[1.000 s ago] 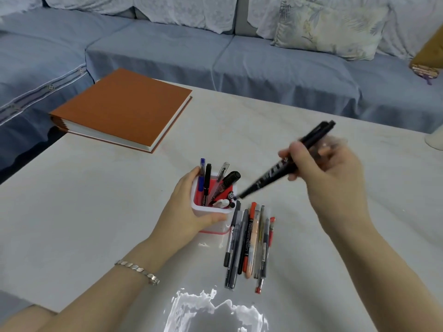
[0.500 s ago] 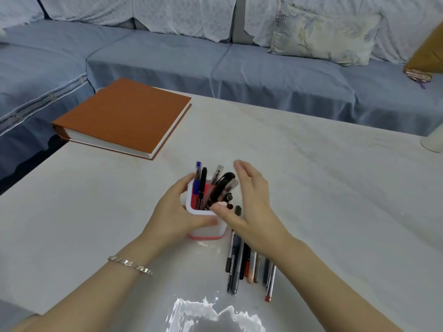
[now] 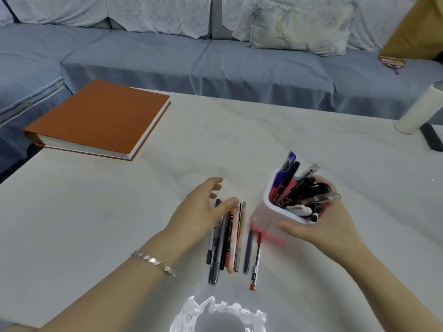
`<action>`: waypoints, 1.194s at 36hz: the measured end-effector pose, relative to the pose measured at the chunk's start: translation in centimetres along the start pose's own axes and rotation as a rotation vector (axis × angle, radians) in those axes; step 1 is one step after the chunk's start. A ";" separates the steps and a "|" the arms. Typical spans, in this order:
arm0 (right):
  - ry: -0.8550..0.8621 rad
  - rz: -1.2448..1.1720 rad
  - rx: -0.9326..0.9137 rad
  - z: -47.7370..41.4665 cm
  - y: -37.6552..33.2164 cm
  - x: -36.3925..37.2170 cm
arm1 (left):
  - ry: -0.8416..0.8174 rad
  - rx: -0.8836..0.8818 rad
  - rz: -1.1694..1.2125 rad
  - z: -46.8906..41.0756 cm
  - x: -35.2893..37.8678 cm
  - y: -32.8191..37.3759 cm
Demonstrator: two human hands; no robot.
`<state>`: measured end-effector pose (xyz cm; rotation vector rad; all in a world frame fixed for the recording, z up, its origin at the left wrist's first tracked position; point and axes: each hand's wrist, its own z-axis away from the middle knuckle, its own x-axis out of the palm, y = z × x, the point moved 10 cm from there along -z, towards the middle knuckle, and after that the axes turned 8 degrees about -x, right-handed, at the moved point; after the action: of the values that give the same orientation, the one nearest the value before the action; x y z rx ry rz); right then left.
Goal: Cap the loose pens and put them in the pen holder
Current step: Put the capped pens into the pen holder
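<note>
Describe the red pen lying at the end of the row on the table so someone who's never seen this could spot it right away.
Start at the pale table and find the row of loose pens lying between the left hand and the pen holder in the right hand's grip. The red pen is the outermost one on the holder's side. It reaches closest to the camera, clear-barrelled with red at both ends.

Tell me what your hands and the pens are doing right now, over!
Right hand gripping the tilted pen holder. Left hand open over the loose pens on the table. Nothing in the way.
</note>
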<state>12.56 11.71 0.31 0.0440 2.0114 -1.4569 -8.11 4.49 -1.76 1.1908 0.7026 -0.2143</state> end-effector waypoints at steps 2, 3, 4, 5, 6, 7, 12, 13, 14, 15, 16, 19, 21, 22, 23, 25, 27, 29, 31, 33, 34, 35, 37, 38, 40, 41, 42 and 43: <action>0.033 0.022 0.059 0.7 2.0 -1.3 | 0.055 -0.131 -0.184 -0.2 0.8 -2.6; 0.041 0.036 0.072 1.1 2.4 -1.6 | 0.037 -0.189 -0.235 -0.2 1.5 -3.7; 0.038 0.037 0.079 1.4 2.7 -1.7 | 0.006 -0.229 -0.265 -0.1 2.3 -4.5; 0.040 0.031 0.088 1.7 2.8 -1.8 | -0.021 -0.253 -0.283 0.0 3.0 -5.1; 0.045 0.000 0.096 2.0 2.9 -1.8 | -0.030 -0.260 -0.290 0.1 3.5 -5.4; 0.047 -0.032 0.102 2.2 2.9 -1.6 | -0.030 -0.265 -0.286 0.1 3.8 -5.5; 0.048 -0.060 0.122 2.5 5.2 -1.3 | -0.038 -0.302 -0.251 -0.3 4.3 -6.3; 0.034 -0.071 0.123 2.5 5.2 -1.1 | -0.032 -0.295 -0.253 -0.3 4.3 -6.3; 0.019 -0.076 0.126 2.4 5.2 -1.0 | -0.024 -0.279 -0.265 -0.3 4.3 -6.2; 0.012 -0.077 0.118 2.4 5.1 -0.9 | -0.017 -0.260 -0.284 -0.2 4.4 -6.1; 0.006 -0.083 0.109 2.3 4.9 -0.9 | -0.013 -0.242 -0.304 -0.1 4.4 -5.9; 0.018 -0.096 0.091 2.3 4.4 -1.0 | 0.004 -0.223 -0.306 -0.2 4.2 -5.8; 0.023 -0.100 0.079 2.4 4.0 -1.0 | 0.059 -0.212 -0.251 -0.2 3.1 -5.2; 0.029 -0.103 0.067 2.3 3.8 -1.1 | 0.098 -0.190 -0.201 -0.1 2.5 -4.4; 0.025 -0.104 0.056 2.3 3.3 -1.1 | 0.132 -0.157 -0.136 -0.1 1.8 -3.3; 0.010 -0.123 0.028 2.2 2.7 -1.0 | 0.184 -0.075 0.041 0.3 0.5 -0.3; -0.003 -0.133 0.003 2.2 2.2 -0.9 | 0.231 0.028 0.277 0.6 -0.9 3.1; -0.005 -0.137 0.002 2.3 2.1 -0.9 | 0.226 0.135 0.509 0.6 -1.5 6.5; 0.002 -0.155 -0.008 2.3 1.7 -1.0 | 0.136 0.190 0.767 0.5 -1.0 9.1; 0.004 -0.172 -0.029 2.3 1.0 -1.1 | 0.001 0.192 1.005 0.2 0.4 11.0; 0.010 -0.178 -0.037 2.4 0.7 -1.2 | -0.067 0.182 1.085 0.1 1.3 11.7; 0.014 -0.175 -0.043 2.4 0.6 -1.2 | -0.128 0.169 1.132 0.0 2.3 12.2; 0.005 -0.146 -0.028 2.4 1.4 -1.2 | -0.226 0.133 1.163 -0.2 4.4 12.4; -0.004 -0.132 -0.010 2.5 2.0 -1.1 | -0.260 0.114 1.158 -0.2 5.3 12.2; -0.015 -0.125 0.026 2.5 3.0 -1.0 | -0.304 0.081 1.160 -0.2 6.4 11.4; -0.018 -0.120 0.033 2.4 3.4 -1.0 | -0.320 0.060 1.176 -0.3 6.7 10.9; -0.019 -0.113 0.036 2.4 3.6 -1.0 | -0.332 0.041 1.199 -0.4 7.0 10.5; -0.018 -0.110 0.035 2.4 3.7 -0.9 | -0.343 0.026 1.220 -0.5 7.1 10.1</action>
<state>15.85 11.36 -2.71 -0.0661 2.0008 -1.5554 2.26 10.24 1.63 1.3704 -0.3884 0.5859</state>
